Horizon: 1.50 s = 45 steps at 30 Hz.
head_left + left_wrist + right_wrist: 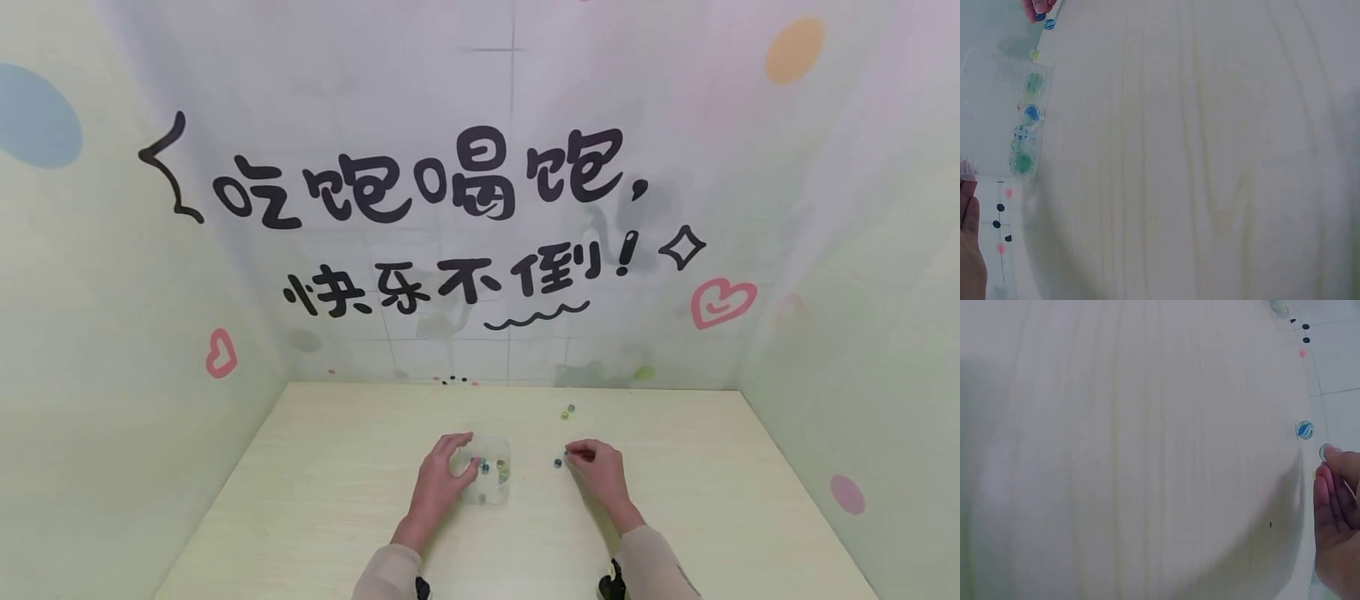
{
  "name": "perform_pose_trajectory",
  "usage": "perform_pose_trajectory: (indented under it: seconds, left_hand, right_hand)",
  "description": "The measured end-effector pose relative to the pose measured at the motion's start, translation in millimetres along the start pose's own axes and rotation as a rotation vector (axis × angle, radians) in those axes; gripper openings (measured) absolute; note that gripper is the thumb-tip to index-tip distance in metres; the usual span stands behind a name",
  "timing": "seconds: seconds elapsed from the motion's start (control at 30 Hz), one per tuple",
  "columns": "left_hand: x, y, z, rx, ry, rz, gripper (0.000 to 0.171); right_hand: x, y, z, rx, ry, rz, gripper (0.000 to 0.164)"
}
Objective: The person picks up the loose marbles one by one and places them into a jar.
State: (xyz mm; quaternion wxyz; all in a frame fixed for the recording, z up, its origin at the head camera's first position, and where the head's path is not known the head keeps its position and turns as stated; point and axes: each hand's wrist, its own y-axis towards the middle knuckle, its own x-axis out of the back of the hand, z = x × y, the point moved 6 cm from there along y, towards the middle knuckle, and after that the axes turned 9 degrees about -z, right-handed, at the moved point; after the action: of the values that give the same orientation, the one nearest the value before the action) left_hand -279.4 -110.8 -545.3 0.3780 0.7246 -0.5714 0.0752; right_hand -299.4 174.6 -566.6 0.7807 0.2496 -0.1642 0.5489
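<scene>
A clear plastic box (pixel 486 493) with several glass marbles in it stands on the table, left of centre. My left hand (pixel 444 473) grips the box's left side, its thumb nearer me and its fingers toward the far edge. In the left wrist view, green and blue marbles (pixel 1032 113) line one side of the box. To the right, my right hand (pixel 600 473) pinches a glass marble (pixel 1324 452) between thumb and fingertips, at or just above the tabletop. Beside those fingertips lies a blue-swirled marble (pixel 558 462), apart from the hand.
Two more marbles (pixel 567 412), one yellowish, lie farther back on the pale wooden table (pixel 337 450). Printed panels (pixel 480 350) close in the back and both sides of the table.
</scene>
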Motion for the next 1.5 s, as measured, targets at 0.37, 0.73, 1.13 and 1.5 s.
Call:
perform_pose_trajectory:
  seconds: [0.37,0.73,1.13,1.5]
  left_hand:
    - [-0.5,0.3,1.9,0.018,-0.001,0.010,0.041]
    - [-1.0,0.6,2.2,0.028,-0.003,0.010,0.041]
    - [-1.5,0.3,1.4,0.023,0.016,0.001,0.041]
    - [-0.9,0.1,2.4,0.011,0.023,-0.011,0.040]
  right_hand:
    - [3.1,-2.5,10.1,0.028,0.050,-0.017,0.013]
    - [1.6,-6.0,20.4,0.050,0.088,-0.016,0.013]
    - [-0.2,-14.7,42.1,0.115,0.168,0.000,0.011]
    - [-7.8,-23.0,65.0,0.186,0.184,0.044,0.010]
